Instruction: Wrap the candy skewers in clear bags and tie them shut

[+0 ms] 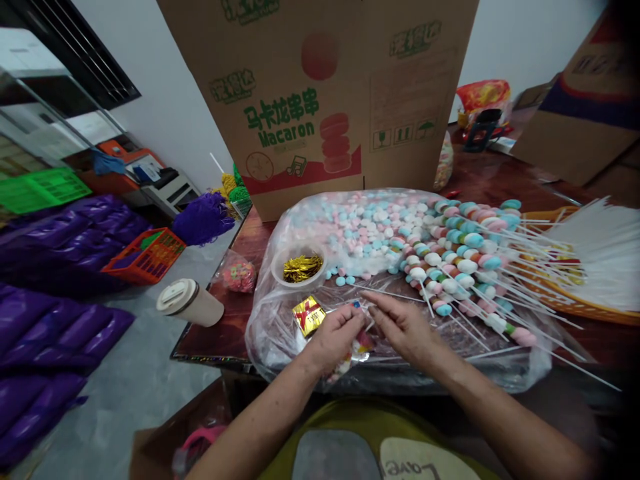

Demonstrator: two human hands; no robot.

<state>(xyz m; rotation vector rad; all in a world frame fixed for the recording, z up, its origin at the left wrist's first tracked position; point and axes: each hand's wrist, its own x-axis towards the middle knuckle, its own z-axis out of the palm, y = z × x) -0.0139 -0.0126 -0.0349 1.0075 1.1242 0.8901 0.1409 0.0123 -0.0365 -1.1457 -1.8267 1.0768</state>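
My left hand is closed on a small candy bag with bright print; pale candies show through below the fist. Close by on the right, my right hand has its fingers stretched toward the bag's top, apart from my left hand. A short white stick end shows between the hands. Left of them lies a gold packet with a red ribbon print. Beyond it, a clear bowl holds gold twist ties. On the right, candy skewers in pink, blue and white are piled on plastic sheeting.
Loose pastel candies cover the back of the sheeting. A tall cardboard box stands behind. An orange basket of white sticks is at the right. A lidded cup stands by the left table edge, near a bag of red candy.
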